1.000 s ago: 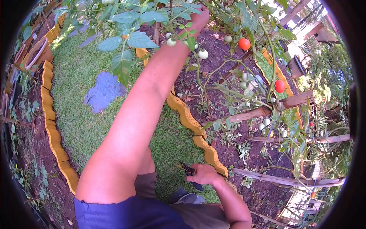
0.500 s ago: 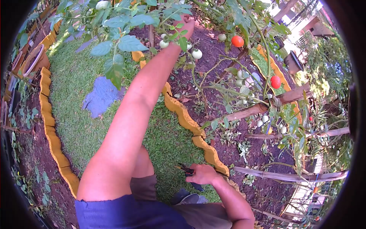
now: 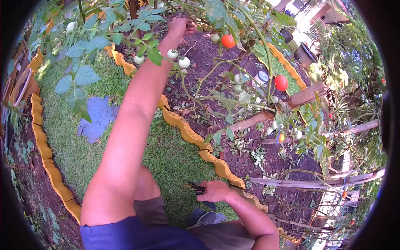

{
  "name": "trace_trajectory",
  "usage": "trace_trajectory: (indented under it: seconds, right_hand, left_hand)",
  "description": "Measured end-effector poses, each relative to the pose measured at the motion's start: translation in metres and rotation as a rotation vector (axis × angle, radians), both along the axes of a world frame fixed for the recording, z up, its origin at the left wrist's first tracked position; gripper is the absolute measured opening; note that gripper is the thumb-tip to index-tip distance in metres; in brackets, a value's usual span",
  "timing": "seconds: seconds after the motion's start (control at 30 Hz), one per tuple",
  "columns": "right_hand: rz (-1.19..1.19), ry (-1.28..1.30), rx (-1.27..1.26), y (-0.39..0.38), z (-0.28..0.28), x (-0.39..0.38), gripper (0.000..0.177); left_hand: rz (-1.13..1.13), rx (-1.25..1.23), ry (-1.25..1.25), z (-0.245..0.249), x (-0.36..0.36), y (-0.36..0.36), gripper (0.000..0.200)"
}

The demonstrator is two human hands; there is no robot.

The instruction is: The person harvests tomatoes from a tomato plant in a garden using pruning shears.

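Fingers (image 3: 191, 30) Curled Beneath the Vines, Dark Cutters (image 3: 196, 188) Held Low

The left hand (image 3: 179, 28) is to the left of the upper red tomato (image 3: 228, 41) and slightly higher, its fingers bent inward and close together; whether they pinch a stem I cannot tell (the hand is small in view, with foliage crowding near it). A pale green tomato (image 3: 214, 37) hangs just to the left of the upper red tomato, between it and the hand.

The right hand (image 3: 216, 191) is well below the upper red tomato, its fingers wrapped around the dark cutters, which point to the left above the grass (image 3: 179, 154).

Below and to the right of the upper red tomato is the lower red tomato (image 3: 281, 83); further down, a wooden stake (image 3: 306, 96) runs aslant. Below and to the left of the upper one, a whitish tomato (image 3: 184, 62) hangs beside the outstretched left forearm (image 3: 141, 100). Lower on that same side, the wavy yellow edging (image 3: 183, 125) divides grass from soil (image 3: 200, 52). A bluish-grey slab (image 3: 98, 118) lies well to its left, and a dark pot (image 3: 306, 56) stands to its right.
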State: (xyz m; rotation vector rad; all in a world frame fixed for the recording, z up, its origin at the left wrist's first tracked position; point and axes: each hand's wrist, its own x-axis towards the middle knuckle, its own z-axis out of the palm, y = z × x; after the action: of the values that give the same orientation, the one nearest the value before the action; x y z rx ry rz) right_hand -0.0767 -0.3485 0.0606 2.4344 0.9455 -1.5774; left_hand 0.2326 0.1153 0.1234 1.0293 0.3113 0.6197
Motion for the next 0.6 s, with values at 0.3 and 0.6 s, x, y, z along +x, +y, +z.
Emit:
trace_trajectory:
  seconds: [0.3,0.6]
  right_hand:
    - [0.013,0.016,0.048,0.003,-0.004,0.002,0.06]
    - [0.019,0.004,0.047,0.003,-0.004,0.0,0.061]
  left_hand:
    - [0.019,0.276,0.106,0.006,-0.01,-0.002,0.015]
    - [0.308,0.402,0.124,-0.017,0.026,-0.001,0.02]
